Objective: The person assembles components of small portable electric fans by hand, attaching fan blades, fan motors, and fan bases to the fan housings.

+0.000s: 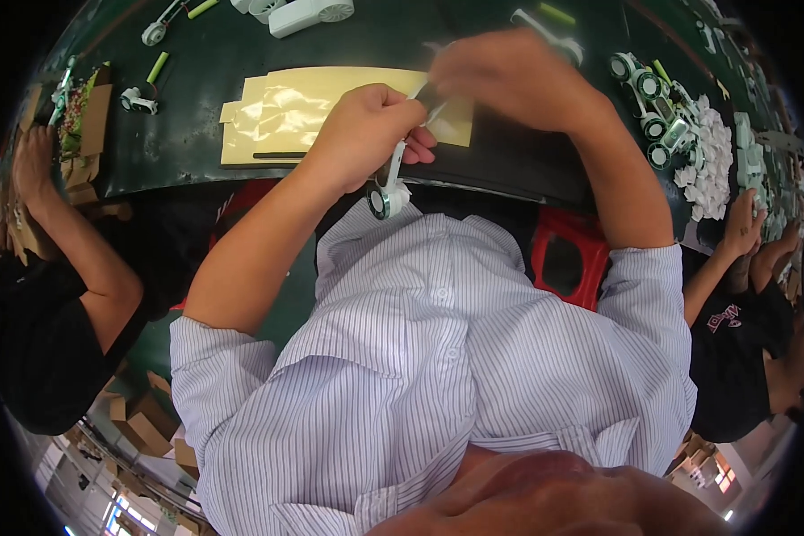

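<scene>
My left hand [371, 129] is closed in a pinch on a slim white device part [396, 165]. The part hangs below my fingers, and its round end has a dark ring. Something pale, perhaps a strip or film, sticks up between my two hands, too blurred to name. My right hand [491, 76] is raised to the right of the left one, its fingers smeared by motion. Beneath both hands lie shiny yellow sheets [286, 112] on the dark table, with a thin black rod [279, 155] along their near edge.
Similar white parts with green cylinders [139, 100] lie at the left, and a pile of them [657, 107] sits at the right beside crumpled white pieces [707, 165]. White housings [308, 15] lie at the far edge. A red stool [567, 255] stands below. Co-workers sit on both sides.
</scene>
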`<state>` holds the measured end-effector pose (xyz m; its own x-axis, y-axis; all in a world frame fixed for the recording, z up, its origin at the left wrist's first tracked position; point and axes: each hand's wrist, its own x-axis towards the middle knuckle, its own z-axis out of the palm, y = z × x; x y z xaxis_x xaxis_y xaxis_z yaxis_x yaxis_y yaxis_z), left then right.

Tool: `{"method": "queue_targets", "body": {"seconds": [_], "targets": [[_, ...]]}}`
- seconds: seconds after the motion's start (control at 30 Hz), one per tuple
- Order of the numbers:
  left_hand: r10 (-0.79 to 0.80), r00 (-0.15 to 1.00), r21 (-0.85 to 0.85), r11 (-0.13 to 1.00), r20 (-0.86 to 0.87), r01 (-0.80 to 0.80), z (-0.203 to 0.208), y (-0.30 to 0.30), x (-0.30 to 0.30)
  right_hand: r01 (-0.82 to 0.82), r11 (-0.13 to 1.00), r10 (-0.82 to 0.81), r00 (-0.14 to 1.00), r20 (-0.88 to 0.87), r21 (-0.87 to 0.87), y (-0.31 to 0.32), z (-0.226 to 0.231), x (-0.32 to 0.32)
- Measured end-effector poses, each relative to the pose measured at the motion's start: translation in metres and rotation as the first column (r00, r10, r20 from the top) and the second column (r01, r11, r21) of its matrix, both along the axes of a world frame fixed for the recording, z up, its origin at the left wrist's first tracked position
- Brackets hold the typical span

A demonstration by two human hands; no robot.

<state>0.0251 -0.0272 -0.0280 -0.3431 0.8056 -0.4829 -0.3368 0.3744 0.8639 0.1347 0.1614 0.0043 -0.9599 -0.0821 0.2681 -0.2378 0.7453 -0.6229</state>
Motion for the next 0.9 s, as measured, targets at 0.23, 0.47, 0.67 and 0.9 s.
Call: {"method": "queue_targets", "body": {"seconds": [0.23,0.47,0.67,0.9], "targets": [[0.008,1.000,-0.038,0.999,-0.016,-0.009,0.003,0.001,0.004,-0.040,0.998,0.038,0.999,0.039,0.053,0.006,0.002,-0.004],[0.055,0.996,-0.006,0.998,-0.069,-0.055,-0.001,0.000,0.009,0.116,0.973,-0.155,0.968,0.198,0.199,-0.014,0.015,-0.004],[0.074,0.994,0.028,0.997,-0.083,-0.072,0.000,0.001,0.009,0.146,0.939,-0.231,0.938,0.259,0.311,-0.019,0.021,-0.009],[0.052,0.998,0.040,0.998,-0.020,-0.051,-0.001,0.001,0.005,0.104,0.970,-0.070,0.984,0.162,-0.218,0.003,-0.002,0.003]]}}
